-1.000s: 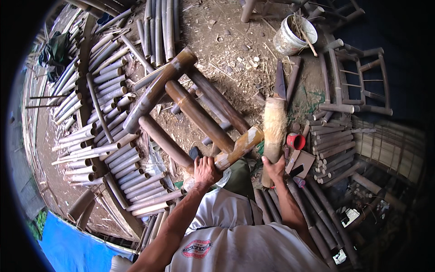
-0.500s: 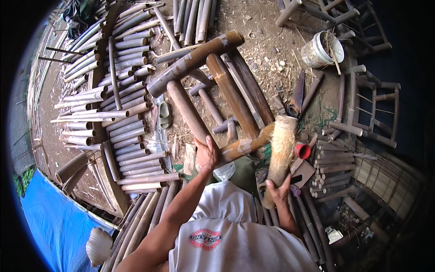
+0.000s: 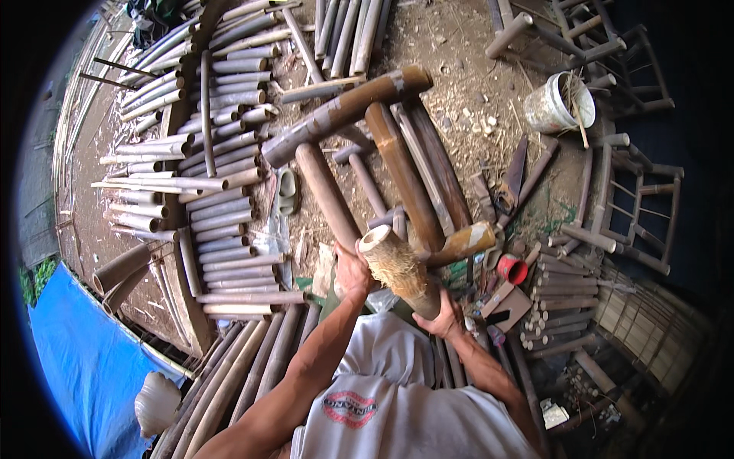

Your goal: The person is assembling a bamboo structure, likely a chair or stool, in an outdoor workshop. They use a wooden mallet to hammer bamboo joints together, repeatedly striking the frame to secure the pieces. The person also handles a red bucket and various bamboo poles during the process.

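Note:
A bamboo frame [image 3: 336, 116] of thick brown poles joined by crosspieces stands in front of me. Around its left crosspiece [image 3: 327, 195], close to the near pole, my left hand [image 3: 352, 274] is closed; some fingers are hidden. My right hand [image 3: 441, 315] grips the lower end of a short, thick bamboo mallet [image 3: 399, 268]. Its surface is frayed and fuzzy below the pale cut end. The mallet is tilted up to the left over the near pole [image 3: 468, 242], covering part of it and the joint beside my left hand. Whether it touches the pole I cannot tell.
Cut bamboo lengths [image 3: 222, 214] lie in rows at left. A handsaw [image 3: 514, 177] rests on the ground at right, near a white bucket [image 3: 552, 105], a red cup [image 3: 511, 269] and stacked short pieces [image 3: 564, 294]. Bamboo frames [image 3: 641, 203] stand at far right. Green sandals [image 3: 287, 193] lie left.
My right hand has swung the mallet leftward, from beside the frame's right end to over the near pole by my left hand. My left hand keeps its hold; the whole view has shifted slightly.

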